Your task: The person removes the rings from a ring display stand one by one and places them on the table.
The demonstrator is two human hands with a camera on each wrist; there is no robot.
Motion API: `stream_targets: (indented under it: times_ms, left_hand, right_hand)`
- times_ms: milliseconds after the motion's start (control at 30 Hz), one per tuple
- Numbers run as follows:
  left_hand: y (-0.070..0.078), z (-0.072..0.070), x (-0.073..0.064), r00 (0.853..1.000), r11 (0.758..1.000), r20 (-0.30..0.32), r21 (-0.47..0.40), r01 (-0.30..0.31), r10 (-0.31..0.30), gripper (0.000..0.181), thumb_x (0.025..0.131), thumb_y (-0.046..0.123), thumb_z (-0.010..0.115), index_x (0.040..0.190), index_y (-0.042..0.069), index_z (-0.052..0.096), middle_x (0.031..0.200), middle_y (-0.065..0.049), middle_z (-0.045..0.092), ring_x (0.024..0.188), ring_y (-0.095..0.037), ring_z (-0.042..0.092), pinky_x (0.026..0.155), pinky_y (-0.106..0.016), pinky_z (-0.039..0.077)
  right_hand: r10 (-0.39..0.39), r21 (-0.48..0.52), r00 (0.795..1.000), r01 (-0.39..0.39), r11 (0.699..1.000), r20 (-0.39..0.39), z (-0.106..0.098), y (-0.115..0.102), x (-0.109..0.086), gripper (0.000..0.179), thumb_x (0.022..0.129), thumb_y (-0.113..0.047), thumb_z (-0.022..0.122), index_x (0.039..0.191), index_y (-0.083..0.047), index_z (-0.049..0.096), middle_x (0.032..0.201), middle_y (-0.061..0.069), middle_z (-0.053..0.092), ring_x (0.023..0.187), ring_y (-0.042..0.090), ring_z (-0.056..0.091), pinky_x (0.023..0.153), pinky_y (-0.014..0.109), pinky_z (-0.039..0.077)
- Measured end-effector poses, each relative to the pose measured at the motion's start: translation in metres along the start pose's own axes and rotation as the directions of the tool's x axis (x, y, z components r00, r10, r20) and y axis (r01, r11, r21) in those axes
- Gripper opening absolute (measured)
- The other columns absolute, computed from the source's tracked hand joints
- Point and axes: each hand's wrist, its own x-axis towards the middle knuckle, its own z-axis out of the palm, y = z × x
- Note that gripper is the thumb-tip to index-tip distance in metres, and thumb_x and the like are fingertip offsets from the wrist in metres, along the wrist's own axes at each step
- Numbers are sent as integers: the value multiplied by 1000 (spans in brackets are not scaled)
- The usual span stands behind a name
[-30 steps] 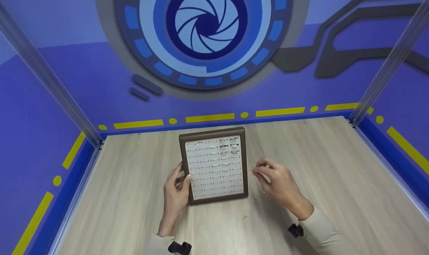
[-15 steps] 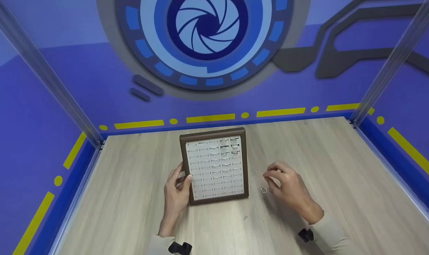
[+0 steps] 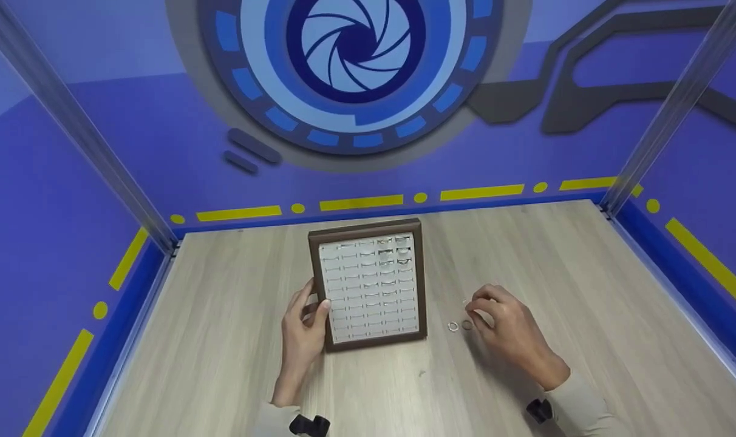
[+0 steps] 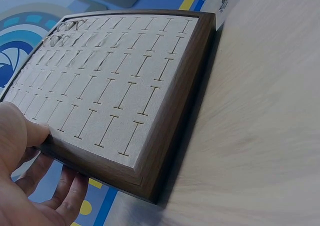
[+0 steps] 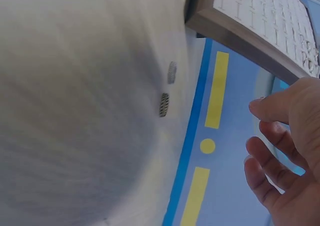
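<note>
My left hand (image 3: 303, 331) grips the left edge of a brown-framed ring display tray (image 3: 422, 291), thumb on the front and fingers behind. The tray leans back, its white pad (image 4: 107, 93) slotted in rows, with several rings (image 3: 402, 250) in the upper right slots. To the tray's right, my right hand (image 3: 506, 321) is over the table with thumb and forefinger pinched together; a tiny glint of a ring (image 3: 465, 301) shows at the tips, mostly hidden by the thumb in the right wrist view. Just left of that hand lie a silver ring (image 3: 453, 326) and a darker ring (image 3: 467, 325).
A light wood table (image 3: 234, 340) bears everything. Blue printed panels (image 3: 125, 145) wall it in at the back and both sides, with clear corner posts (image 3: 665, 109). Black wrist cameras (image 3: 309, 425) sit on both sleeves.
My right hand has moved right and slightly toward me, away from the tray, uncovering the silver ring and then the darker one. The left hand and tray stay put.
</note>
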Motion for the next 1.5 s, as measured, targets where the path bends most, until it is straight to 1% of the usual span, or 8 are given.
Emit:
stream_targets:
  times_ms: [133, 300, 433, 533, 800, 1100, 1267, 1500]
  left_hand:
    - [0, 0, 0, 1000, 1000, 2, 1, 5, -5, 57, 103, 4, 68, 158, 9, 52, 137, -16, 64, 108, -30, 72, 94, -38, 62]
    - [-2, -1, 0, 1000, 1000, 6, -4, -8, 8, 55, 104, 5, 67, 157, 9, 53, 136, -15, 64, 109, -30, 71, 95, -40, 62]
    - [-2, -1, 0, 1000, 1000, 9, -4, -25, 25, 55, 104, 5, 67, 157, 9, 53, 136, -15, 64, 110, -31, 71, 95, -41, 62]
    - [-2, -1, 0, 1000, 1000, 9, -3, -22, 22, 55, 104, 5, 67, 157, 9, 53, 137, -15, 64, 111, -31, 70, 96, -42, 62]
    - [-2, -1, 1, 1000, 1000, 15, -14, -19, 19, 56, 104, 6, 69, 157, 9, 53, 137, -16, 64, 109, -31, 71, 95, -39, 62]
    - [-2, -1, 1, 1000, 1000, -5, -4, -7, 7, 56, 103, 5, 69, 157, 8, 53, 136, -16, 65, 108, -31, 71, 95, -40, 62]
    - [-2, -1, 1, 1000, 1000, 5, 8, -12, 12, 56, 103, 5, 68, 157, 8, 53, 134, -15, 65, 109, -31, 72, 94, -41, 63]
    - [-2, -1, 1, 1000, 999, 7, 24, -22, 22, 57, 104, 8, 69, 158, 8, 52, 136, -15, 65, 110, -33, 71, 97, -48, 61]
  right_hand:
    - [27, -9, 999, -26, 1000, 32, -1, 4, -7, 25, 77, 8, 90, 84, -13, 79, 94, -4, 67, 84, 10, 64, 65, 27, 57]
    - [64, -27, 996, -63, 998, 66, -3, 9, -16, 22, 79, 6, 88, 85, -12, 79, 97, -3, 67, 88, 12, 66, 66, 30, 59]
    - [96, -42, 991, -93, 995, 94, -3, 12, -20, 21, 78, 6, 89, 86, -11, 80, 97, -3, 68, 89, 14, 67, 69, 32, 60]
    - [127, -53, 985, -122, 991, 116, -2, 14, -23, 20, 77, 6, 89, 87, -11, 81, 97, -3, 68, 89, 14, 67, 70, 34, 61]
    - [211, -83, 962, -200, 976, 173, -1, 19, -28, 18, 78, 4, 86, 88, -11, 82, 96, -3, 69, 88, 14, 67, 71, 36, 61]
    - [286, -91, 921, -271, 958, 266, 2, 20, -28, 14, 81, 2, 84, 89, -11, 84, 95, -4, 70, 88, 16, 69, 72, 37, 61]
    - [296, -88, 905, -283, 955, 305, 3, 20, -27, 15, 83, 2, 83, 88, -13, 84, 93, -6, 70, 83, 11, 66, 69, 32, 59]
    - [307, -77, 887, -299, 951, 344, 4, 21, -26, 14, 85, 0, 83, 88, -13, 84, 90, -6, 69, 76, 4, 58, 64, 24, 54]
